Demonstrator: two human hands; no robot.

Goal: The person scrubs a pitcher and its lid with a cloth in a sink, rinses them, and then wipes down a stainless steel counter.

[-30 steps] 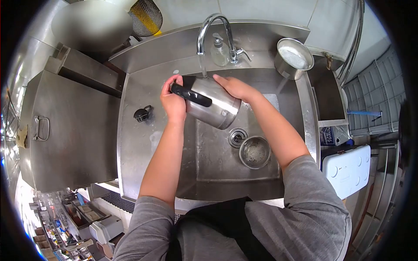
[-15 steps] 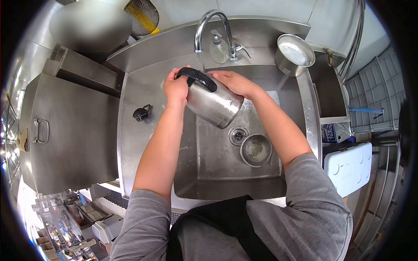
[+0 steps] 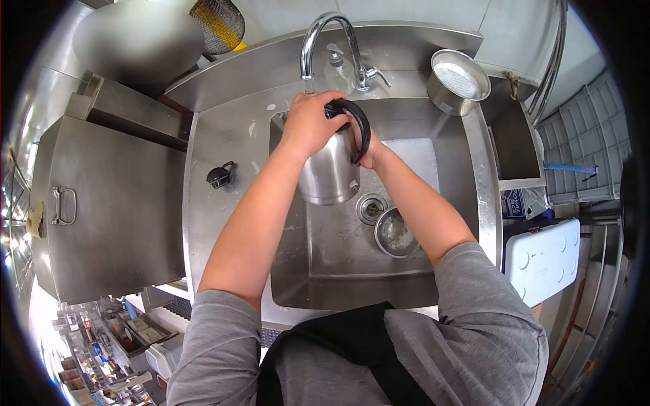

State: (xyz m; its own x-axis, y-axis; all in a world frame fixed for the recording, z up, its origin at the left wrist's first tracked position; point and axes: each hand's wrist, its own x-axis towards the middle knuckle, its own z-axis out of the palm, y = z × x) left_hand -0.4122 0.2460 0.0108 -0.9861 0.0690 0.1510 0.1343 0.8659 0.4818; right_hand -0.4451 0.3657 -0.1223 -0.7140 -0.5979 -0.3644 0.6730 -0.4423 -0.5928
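A stainless steel thermal jug (image 3: 330, 177) with a black handle (image 3: 361, 128) is held over the sink, its mouth end toward the faucet (image 3: 308, 64). My left hand (image 3: 310, 127) is closed over the jug's upper end, just below the spout, with the thumb reaching toward the handle. On the other side, my right hand (image 3: 368, 153) grips the jug's body behind the handle, its fingers mostly hidden. To the left, a small black lid (image 3: 219, 176) lies on the steel counter.
In the sink (image 3: 352, 265), a round metal bowl (image 3: 397, 233) sits beside the drain (image 3: 371, 209). A soap pump bottle (image 3: 338, 71) stands behind the faucet. A metal pot (image 3: 452, 101) rests at the back right corner, near a white cooler (image 3: 542, 262).
The jug has turned, so its handle now faces right and its base points down toward me. My left hand has moved over the top; my right hand has slid lower behind the handle.
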